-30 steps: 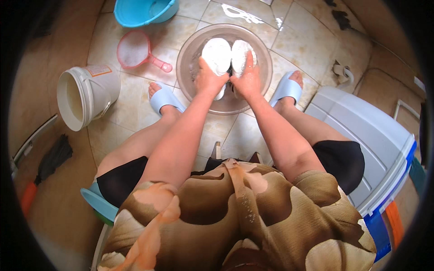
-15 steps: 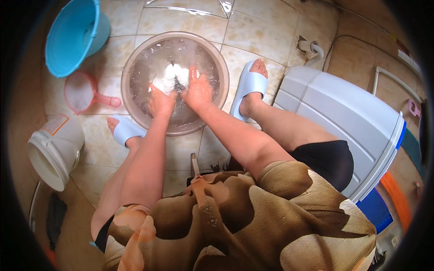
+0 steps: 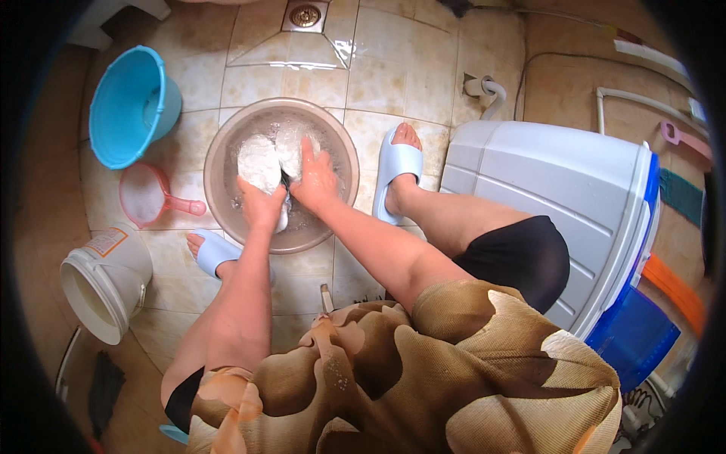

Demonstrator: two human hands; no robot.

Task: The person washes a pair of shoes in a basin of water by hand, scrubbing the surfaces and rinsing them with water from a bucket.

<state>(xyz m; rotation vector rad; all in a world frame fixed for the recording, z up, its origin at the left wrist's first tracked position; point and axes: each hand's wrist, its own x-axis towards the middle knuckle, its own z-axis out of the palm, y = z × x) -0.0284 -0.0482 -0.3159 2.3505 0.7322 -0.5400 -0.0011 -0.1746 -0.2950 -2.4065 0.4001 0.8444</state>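
Observation:
A round beige-brown basin [image 3: 214,216] of water stands on the floor between my feet. In it is a wet white cloth [image 3: 259,163], bunched into two rounded lobes with a dark gap between them. My left hand [image 3: 262,206] grips its near left part, thumb along the edge. On the other lobe lies my right hand [image 3: 317,181], with its fingers bent over the fabric. Both hands are close together at the near end of the cloth. Its underside and some of my fingertips are hidden.
Left of the basin are a pink dipper [image 3: 185,205], a blue tub [image 3: 121,113] and a white bucket [image 3: 113,257] lying tilted. A large grey-white plastic appliance [image 3: 529,174] stands at the right. A floor drain [image 3: 305,16] lies beyond the basin on wet tiles.
The white cloth has come up out of the water and shows much more, in two lobes. My hands have stayed at its near end. The view has shifted, bringing the drain in.

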